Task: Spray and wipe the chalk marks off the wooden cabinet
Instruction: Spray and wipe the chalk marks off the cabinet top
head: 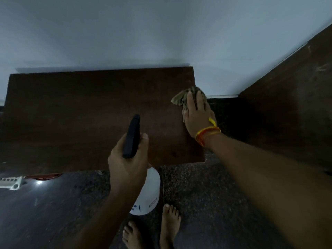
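Note:
The dark wooden cabinet top (75, 114) fills the middle of the view, set against a pale wall. My left hand (127, 162) grips a spray bottle by its black trigger head (132, 137); the white bottle body (149, 193) hangs below, in front of the cabinet's front edge. My right hand (196, 115) lies with fingers spread flat on a striped olive cloth (181, 99), pressing it onto the top near its right edge. An orange and yellow thread band circles that wrist. No chalk marks are plainly visible on the top in this dim light.
A tall dark wooden panel (291, 97) with faint pale scratches rises at the right. The floor is dark speckled stone (206, 194). My bare feet (168, 223) stand below the bottle. A white plastic item (10, 182) and something red (45, 176) sit under the cabinet's left front edge.

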`<state>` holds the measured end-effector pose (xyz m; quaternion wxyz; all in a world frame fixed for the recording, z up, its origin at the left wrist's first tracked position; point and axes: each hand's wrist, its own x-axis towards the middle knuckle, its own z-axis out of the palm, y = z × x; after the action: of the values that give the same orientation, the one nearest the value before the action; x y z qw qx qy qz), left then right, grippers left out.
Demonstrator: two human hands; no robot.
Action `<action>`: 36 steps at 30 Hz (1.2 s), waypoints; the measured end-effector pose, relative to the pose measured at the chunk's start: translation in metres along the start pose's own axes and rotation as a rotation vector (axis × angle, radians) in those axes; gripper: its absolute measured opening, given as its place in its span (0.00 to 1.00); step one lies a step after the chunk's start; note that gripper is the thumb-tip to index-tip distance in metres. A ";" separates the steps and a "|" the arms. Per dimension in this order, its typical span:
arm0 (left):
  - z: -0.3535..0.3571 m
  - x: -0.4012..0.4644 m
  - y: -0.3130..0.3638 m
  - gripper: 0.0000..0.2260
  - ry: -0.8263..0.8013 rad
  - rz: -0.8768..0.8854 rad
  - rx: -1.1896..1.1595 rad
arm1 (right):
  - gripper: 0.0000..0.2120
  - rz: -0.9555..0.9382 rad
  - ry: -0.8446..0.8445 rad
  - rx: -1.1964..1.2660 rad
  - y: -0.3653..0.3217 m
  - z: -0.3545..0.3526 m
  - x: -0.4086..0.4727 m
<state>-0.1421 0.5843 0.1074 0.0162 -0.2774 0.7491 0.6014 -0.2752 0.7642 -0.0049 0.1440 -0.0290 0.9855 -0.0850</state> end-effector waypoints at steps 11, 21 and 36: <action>-0.009 -0.006 -0.017 0.11 0.025 0.003 -0.009 | 0.28 -0.039 0.024 0.006 -0.007 -0.008 0.035; -0.033 -0.030 -0.017 0.07 0.016 0.049 -0.073 | 0.28 0.000 0.061 -0.035 -0.007 0.024 -0.071; -0.151 -0.106 -0.073 0.14 -0.034 0.117 -0.123 | 0.28 0.048 0.010 -0.095 -0.086 0.057 -0.156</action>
<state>0.0260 0.4795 0.1220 -0.0231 -0.2233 0.7253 0.6508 -0.1066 0.6831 -0.0002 0.1395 -0.0120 0.9895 -0.0346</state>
